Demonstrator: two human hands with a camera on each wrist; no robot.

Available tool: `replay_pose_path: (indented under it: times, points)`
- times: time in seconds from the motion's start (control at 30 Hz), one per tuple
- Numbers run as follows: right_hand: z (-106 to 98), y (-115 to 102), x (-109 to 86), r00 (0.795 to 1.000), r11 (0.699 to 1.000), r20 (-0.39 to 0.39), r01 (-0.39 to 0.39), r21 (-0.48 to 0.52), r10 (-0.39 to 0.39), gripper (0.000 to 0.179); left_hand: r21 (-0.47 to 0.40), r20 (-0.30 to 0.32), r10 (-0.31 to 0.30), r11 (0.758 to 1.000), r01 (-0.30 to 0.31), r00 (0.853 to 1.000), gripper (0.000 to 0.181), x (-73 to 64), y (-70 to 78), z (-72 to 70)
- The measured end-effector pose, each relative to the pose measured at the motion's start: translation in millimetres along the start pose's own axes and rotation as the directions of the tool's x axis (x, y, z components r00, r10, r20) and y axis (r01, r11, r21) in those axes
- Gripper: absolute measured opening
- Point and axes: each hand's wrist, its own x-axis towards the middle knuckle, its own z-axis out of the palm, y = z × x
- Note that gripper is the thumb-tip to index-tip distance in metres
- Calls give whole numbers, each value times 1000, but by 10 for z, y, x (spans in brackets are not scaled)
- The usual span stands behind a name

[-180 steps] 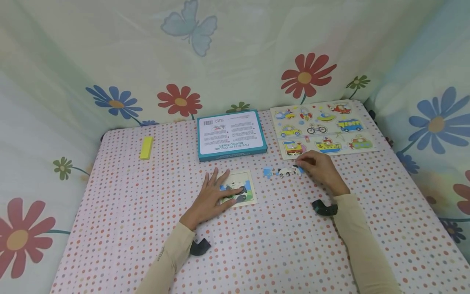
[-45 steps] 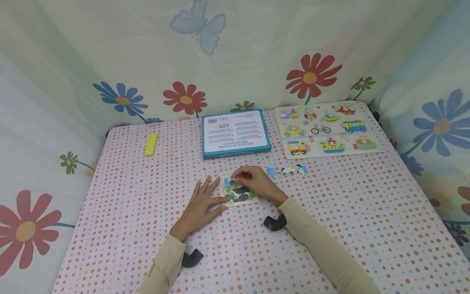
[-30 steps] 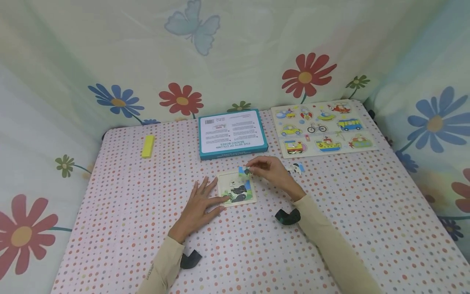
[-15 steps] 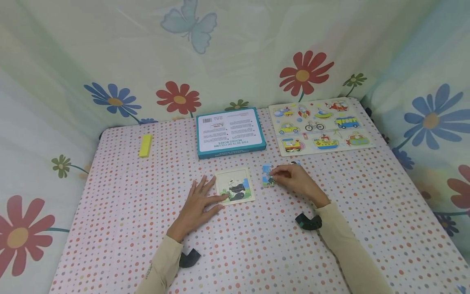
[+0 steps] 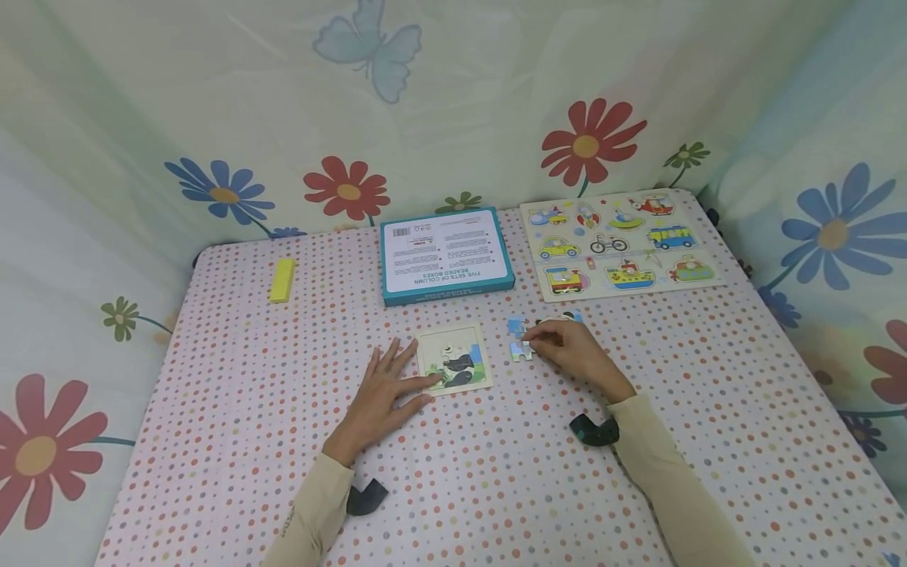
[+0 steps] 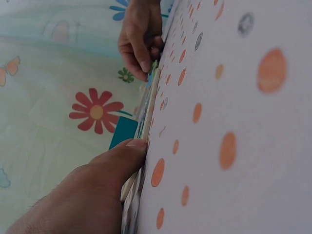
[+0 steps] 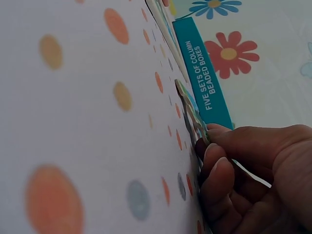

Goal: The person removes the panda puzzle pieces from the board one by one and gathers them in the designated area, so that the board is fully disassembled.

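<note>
A small square puzzle board [image 5: 453, 329] with a panda picture lies mid-table, its upper part showing bare pale base. My left hand [image 5: 379, 405] rests at its left side, fingers spread, index finger and thumb reaching over the lower left edge. In the left wrist view, the left thumb [image 6: 119, 158] presses on the board's edge. Right of the board, my right hand [image 5: 577, 354] pinches a jigsaw piece [image 5: 520, 352] between thumb and fingers, low over the cloth. Just behind lie a blue jigsaw piece [image 5: 516, 324] and panda-head pieces [image 5: 563, 316], partly hidden by the right hand.
Behind the board lies a teal and white box [image 5: 446, 256]. A vehicle puzzle board [image 5: 623, 248] lies at the back right. A yellow block [image 5: 282, 281] sits at the back left. Black curved pieces [image 5: 594, 430] are at both wrists. A flowered curtain surrounds the dotted table.
The right hand has lifted a piece off the board's upper part and carried it right, down beside the loose pieces. Since the oldest frame, the left hand has shifted slightly left.
</note>
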Motion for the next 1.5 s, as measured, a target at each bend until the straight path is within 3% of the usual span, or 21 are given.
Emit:
replay_pose_path:
  times: [0.53, 0.77, 0.93, 1.13, 1.27, 1.5]
  points:
    - [6, -6, -3, 1000, 999, -9, 6, 32, -6, 15, -2, -5, -2, 1000, 2, 1000, 34, -2, 2, 1]
    - [24, 15, -6, 996, 995, -41, 75, 64, -73, 14, -16, -11, 4, 1000, -4, 1000, 34, 0, 1, 9]
    - [216, -144, 48, 984, 977, -77, 168, 128, -159, 13, -10, -15, 7, 1000, -7, 1000, 33, 3, 4, 5]
    - [563, -373, 202, 968, 940, -15, 246, 236, -249, 15, -2, 2, 13, 1000, -13, 1000, 35, 4, 17, -19]
    - [668, -423, 266, 968, 934, -17, 245, 258, -250, 15, 12, 33, 28, 1000, -28, 999, 37, 16, 29, -24]
    - [715, -407, 322, 975, 952, -19, 222, 210, -223, 16, 42, 80, 26, 999, -29, 996, 40, 48, 60, -23]
